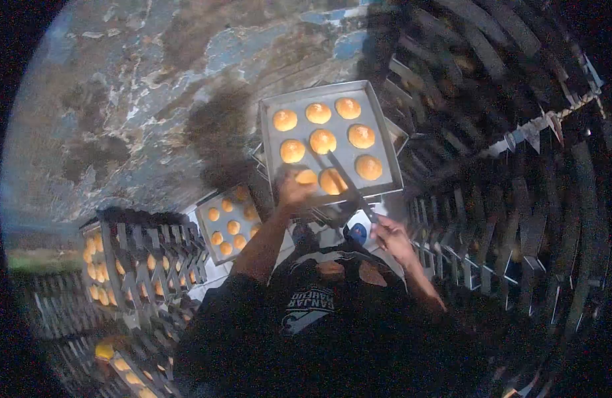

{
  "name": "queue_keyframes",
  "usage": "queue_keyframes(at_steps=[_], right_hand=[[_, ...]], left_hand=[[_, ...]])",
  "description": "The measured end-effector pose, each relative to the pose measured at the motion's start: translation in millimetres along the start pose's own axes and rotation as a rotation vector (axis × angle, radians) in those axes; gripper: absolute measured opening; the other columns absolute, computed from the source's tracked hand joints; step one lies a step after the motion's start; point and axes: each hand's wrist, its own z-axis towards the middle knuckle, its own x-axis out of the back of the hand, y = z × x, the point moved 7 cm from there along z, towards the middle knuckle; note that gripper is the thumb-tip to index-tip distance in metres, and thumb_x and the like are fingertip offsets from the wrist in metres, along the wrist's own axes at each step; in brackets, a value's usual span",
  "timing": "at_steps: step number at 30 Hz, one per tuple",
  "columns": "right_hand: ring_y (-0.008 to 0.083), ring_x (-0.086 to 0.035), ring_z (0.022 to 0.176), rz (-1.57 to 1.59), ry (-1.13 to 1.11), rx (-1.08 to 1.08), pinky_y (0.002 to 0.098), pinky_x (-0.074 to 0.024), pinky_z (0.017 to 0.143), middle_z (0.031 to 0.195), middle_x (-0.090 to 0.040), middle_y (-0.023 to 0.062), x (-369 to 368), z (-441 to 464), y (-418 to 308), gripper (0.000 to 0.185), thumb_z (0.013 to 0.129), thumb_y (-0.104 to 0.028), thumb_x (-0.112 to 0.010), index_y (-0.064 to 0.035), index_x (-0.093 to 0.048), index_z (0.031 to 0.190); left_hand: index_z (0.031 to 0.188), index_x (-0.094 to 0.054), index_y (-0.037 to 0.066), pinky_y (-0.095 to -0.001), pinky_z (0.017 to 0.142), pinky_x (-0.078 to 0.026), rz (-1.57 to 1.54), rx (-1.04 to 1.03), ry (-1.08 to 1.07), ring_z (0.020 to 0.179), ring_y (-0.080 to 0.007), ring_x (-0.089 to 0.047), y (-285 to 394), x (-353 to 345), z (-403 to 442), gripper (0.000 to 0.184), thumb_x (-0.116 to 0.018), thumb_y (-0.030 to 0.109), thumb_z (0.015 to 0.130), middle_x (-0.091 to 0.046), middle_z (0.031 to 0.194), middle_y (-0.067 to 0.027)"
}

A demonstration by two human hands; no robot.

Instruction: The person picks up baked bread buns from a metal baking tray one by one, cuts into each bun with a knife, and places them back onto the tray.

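Note:
A square metal baking tray [276, 99] lies in front of me with several round, golden-brown buns [322, 140] spaced out on it. My left hand [295, 190] is at the tray's near left corner, its blurred fingers closed around a bun [306, 177]. In my right hand [393, 239], held by its handle near the tray's near right side, is a long-bladed knife [349, 182]. The blade slants over the near middle bun [332, 182] toward the centre of the tray; whether it touches a bun I cannot tell.
Other trays lie under this one. A second tray of buns [224, 233] sits lower left. Stacked trays with buns [147, 262] stand farther left, and dark stacked racks or trays [518, 232] line the right. A wall with peeling paint [153, 99] rises ahead.

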Motion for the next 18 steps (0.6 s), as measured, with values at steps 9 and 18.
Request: queue_keyframes(at_steps=[9, 18], right_hand=[[0.0032, -0.047, 0.058, -0.033, -0.004, 0.176, 0.0221, -0.0395, 0.052, 0.073, -0.06, -0.0054, -45.3, 31.9, -65.2, 0.038, 0.096, -0.015, -0.063, -0.0085, -0.061, 0.134], [0.0042, -0.051, 0.064, -0.138, 0.012, 0.262, 0.0226, -0.043, 0.057, 0.078, -0.065, -0.0026, -50.5, 13.8, -80.0, 0.039, 0.096, -0.015, -0.064, -0.0077, -0.06, 0.135]], left_hand=[[0.123, -0.061, 0.006, -0.038, 0.092, -0.053, -0.991, -0.012, -0.03, 0.104, -0.0189, -0.066, 62.8, -4.6, -2.1, 0.036, -0.07, 0.023, 0.092, -0.068, 0.114, -0.0049], [0.122, -0.06, 0.009, -0.0403, 0.093, -0.052, -1.31, 0.049, 0.07, 0.105, -0.0207, -0.065, 66.2, -4.5, 17.7, 0.046, -0.066, 0.045, 0.093, -0.068, 0.114, -0.0054]])
